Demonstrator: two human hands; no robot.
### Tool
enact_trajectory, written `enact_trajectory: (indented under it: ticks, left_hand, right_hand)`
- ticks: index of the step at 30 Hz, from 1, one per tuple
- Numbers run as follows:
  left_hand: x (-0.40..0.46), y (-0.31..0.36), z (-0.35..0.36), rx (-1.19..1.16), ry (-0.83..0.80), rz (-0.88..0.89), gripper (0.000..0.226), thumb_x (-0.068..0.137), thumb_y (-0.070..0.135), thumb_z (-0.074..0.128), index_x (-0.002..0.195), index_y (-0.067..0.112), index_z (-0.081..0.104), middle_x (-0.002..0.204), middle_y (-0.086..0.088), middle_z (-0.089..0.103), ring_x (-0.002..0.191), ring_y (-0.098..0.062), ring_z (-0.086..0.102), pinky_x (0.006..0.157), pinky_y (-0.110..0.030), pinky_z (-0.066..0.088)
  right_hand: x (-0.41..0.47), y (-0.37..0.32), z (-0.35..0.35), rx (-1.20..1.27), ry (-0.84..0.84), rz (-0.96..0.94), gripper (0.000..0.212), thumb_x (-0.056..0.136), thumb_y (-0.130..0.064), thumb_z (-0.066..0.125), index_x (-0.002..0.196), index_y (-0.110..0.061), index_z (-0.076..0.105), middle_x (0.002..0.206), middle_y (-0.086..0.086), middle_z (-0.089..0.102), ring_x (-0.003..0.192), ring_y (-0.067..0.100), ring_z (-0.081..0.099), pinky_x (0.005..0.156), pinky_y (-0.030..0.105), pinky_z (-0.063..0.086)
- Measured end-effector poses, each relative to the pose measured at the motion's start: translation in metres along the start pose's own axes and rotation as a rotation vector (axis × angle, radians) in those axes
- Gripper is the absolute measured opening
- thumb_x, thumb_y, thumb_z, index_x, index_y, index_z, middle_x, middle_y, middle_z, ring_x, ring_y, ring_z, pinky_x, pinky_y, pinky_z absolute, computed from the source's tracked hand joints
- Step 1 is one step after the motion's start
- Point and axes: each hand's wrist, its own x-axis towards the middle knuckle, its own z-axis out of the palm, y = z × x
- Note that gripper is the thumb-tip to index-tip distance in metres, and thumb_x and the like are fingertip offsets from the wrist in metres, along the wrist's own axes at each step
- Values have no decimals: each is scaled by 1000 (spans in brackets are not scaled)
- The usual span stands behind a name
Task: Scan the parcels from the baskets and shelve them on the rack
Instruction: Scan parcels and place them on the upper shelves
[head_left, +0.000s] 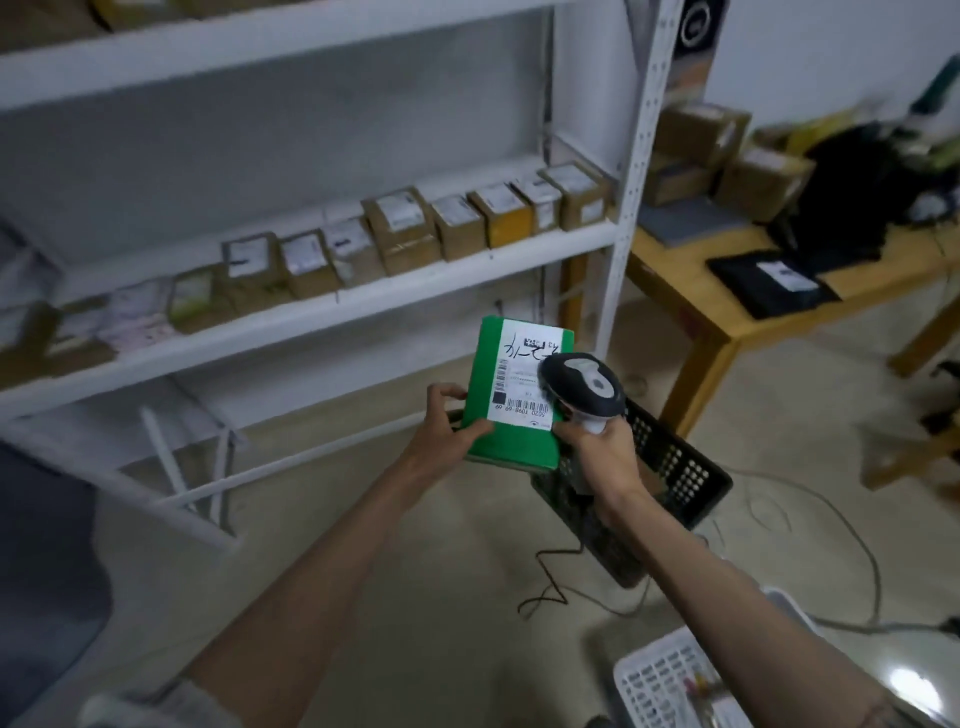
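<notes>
A green parcel (514, 441) with a white shipping label (524, 374) is held flat at mid-frame. My left hand (444, 423) grips its left edge, thumb on top. My right hand (597, 447) grips the handle of a black and grey barcode scanner (582, 384), whose head sits over the label's right side. Below them stands a black perforated basket (675, 467) on the floor. The white rack (332, 306) is just behind, its middle shelf lined with several brown boxes (400, 228).
A white basket (660, 680) sits at the lower right. The scanner's dark cable (545, 587) and a grey cable (831, 519) trail over the floor. A wooden table (717, 322) at right carries boxes, a black bag and a black mailer (774, 283).
</notes>
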Motion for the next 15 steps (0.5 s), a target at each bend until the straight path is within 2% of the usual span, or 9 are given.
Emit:
enact_trajectory:
  ticks: [4,7,8,10,13,15]
  left_hand:
    - [-15,29,-43,-117,60,50,51,90,19,73,121,24,33,131,-8,54,113,-20,59,79,-28,52]
    - [-24,53,-69,-213,92,97,53,83,20,80,115,29,39,127,-5,55,113,-27,63,96,-48,56]
    - [-25,61,-76,-229,94,115,53,82,19,81,113,31,40,126,-4,57,111,-28,65,96,-50,56]
    - [-29,76,-87,-244,93,158,54,85,15,80,112,32,38,125,-8,64,102,-26,71,91,-43,59]
    - [-30,92,-95,-242,95,216,58,86,11,78,121,27,34,122,-13,66,90,-18,75,77,-27,60]
    - [-29,101,-97,-234,163,247,62,85,9,79,125,24,33,120,-11,66,87,-16,76,73,-25,59]
  right_hand:
    - [-4,-54,23,-35,-80,-127,32,85,4,70,116,-4,64,102,7,73,91,17,69,71,21,56]
    - [-5,-91,34,-33,-115,-197,34,84,2,72,116,-6,65,101,7,74,95,23,69,82,33,57]
    - [-6,-104,36,-36,-132,-223,32,84,1,72,115,-7,66,100,6,74,95,23,70,84,35,58]
    - [-6,-127,38,-35,-172,-272,29,85,3,71,112,-6,66,98,4,74,93,20,70,81,30,58]
    - [-4,-154,38,-20,-217,-324,25,86,9,67,105,-7,65,90,1,72,84,16,67,66,16,54]
    - [0,-169,38,-20,-240,-347,24,86,5,68,101,-13,66,93,4,73,89,20,69,74,25,59]
